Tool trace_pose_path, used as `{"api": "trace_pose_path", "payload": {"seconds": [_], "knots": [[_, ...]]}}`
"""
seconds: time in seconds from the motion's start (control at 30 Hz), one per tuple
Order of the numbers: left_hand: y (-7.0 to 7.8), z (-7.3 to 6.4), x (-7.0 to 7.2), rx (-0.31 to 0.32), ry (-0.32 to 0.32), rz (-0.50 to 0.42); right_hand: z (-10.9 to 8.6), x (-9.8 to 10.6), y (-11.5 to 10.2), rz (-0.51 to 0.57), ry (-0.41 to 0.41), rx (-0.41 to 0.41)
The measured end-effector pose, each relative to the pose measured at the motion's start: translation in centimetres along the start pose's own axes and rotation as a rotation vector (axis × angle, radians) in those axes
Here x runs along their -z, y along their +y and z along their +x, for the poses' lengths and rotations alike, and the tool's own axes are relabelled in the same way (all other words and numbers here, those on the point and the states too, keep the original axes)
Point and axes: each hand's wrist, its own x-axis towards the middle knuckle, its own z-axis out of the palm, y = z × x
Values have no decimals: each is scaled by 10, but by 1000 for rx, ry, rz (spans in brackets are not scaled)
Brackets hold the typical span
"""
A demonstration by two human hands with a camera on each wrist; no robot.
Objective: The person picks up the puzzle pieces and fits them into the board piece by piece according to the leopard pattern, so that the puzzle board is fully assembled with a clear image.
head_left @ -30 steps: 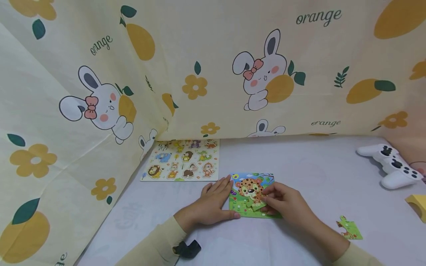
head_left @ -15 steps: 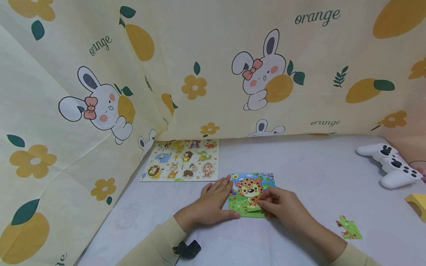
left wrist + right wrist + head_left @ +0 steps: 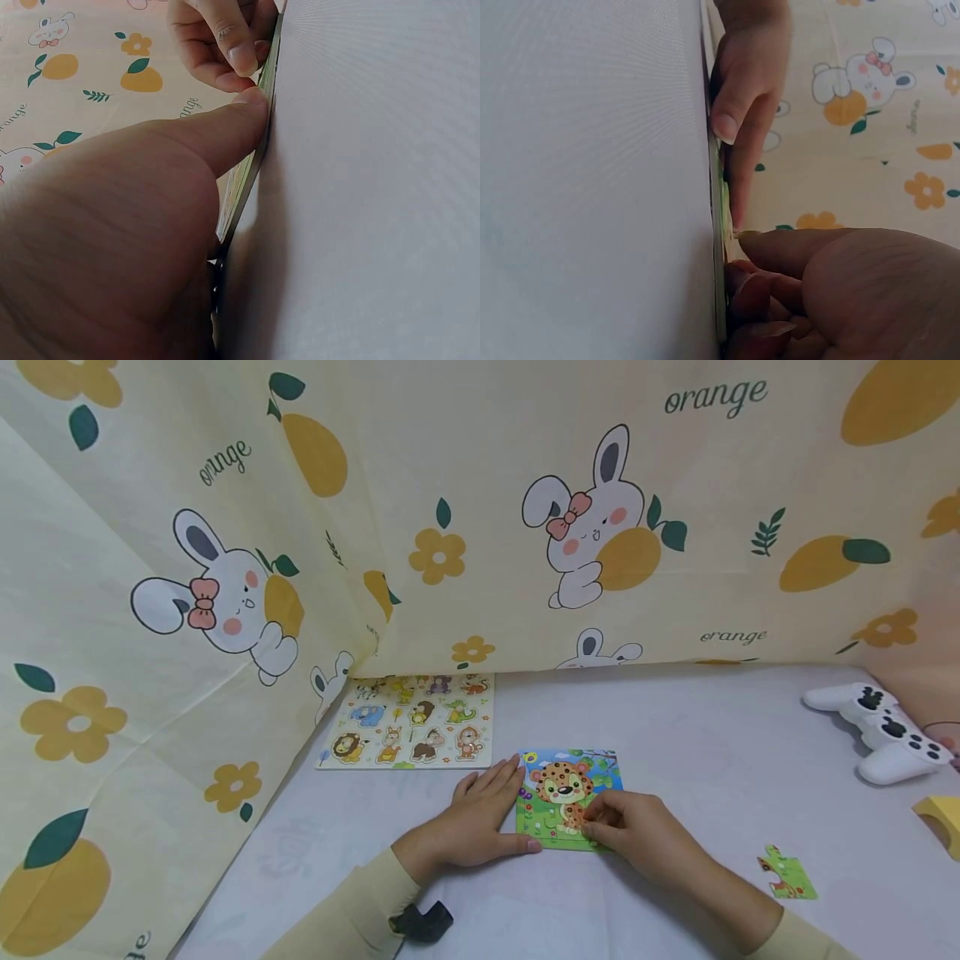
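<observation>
A square jigsaw puzzle (image 3: 564,783) with a spotted leopard on green grass lies on the white cloth. My left hand (image 3: 480,818) rests at its left side, fingers extended along the edge and the thumb touching the lower left corner. At the lower right, the thumb and curled fingers of my right hand (image 3: 637,828) pinch a jigsaw piece (image 3: 572,820) bearing the leopard's body, low against the board. The right fingers hide part of the piece and that corner. A loose jigsaw piece (image 3: 786,873), green with a bit of leopard, lies to the right of the right forearm.
Behind the left hand lies an animal picture board (image 3: 405,735), partly under the hanging printed curtain (image 3: 495,593). On the right are a white game controller (image 3: 885,735) and a yellow block (image 3: 941,827). A black strap (image 3: 423,923) sits by the left wrist.
The piece in my right hand has shifted slightly and gone from tilted to nearly flat on the puzzle. My right hand has moved a little left; the left hand has stayed put.
</observation>
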Motion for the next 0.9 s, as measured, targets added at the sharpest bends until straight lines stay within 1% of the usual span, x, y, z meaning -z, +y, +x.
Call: {"api": "trace_pose_path", "payload": {"seconds": [0.1,0.17,0.23,0.33,0.4,0.47,0.53,0.6,0.63,0.83,0.9], "knots": [[0,0,0,0,0,0,0,0,0,-9,3,25],[0,0,0,-2,0,-1,-1,1,-1,-38,24,74],[0,0,0,-4,0,-2,-1,1,0,-101,50,172],[0,0,1,-7,2,-3,-2,1,0,-243,64,384],[0,0,2,-9,5,-1,-1,0,0,-321,33,511],[0,0,2,-10,6,-1,-2,0,-2,-376,-32,572],[0,0,2,-9,5,-1,-4,1,-5,-398,-96,571],[0,0,2,-7,3,-3,-5,1,-7,-409,-129,551],[0,0,2,-5,1,-3,-7,1,-8,-415,-147,523],[0,0,1,-3,1,-2,-9,3,-8,-392,-189,429],[0,0,1,-2,1,-4,-10,3,-6,-373,-199,411]]}}
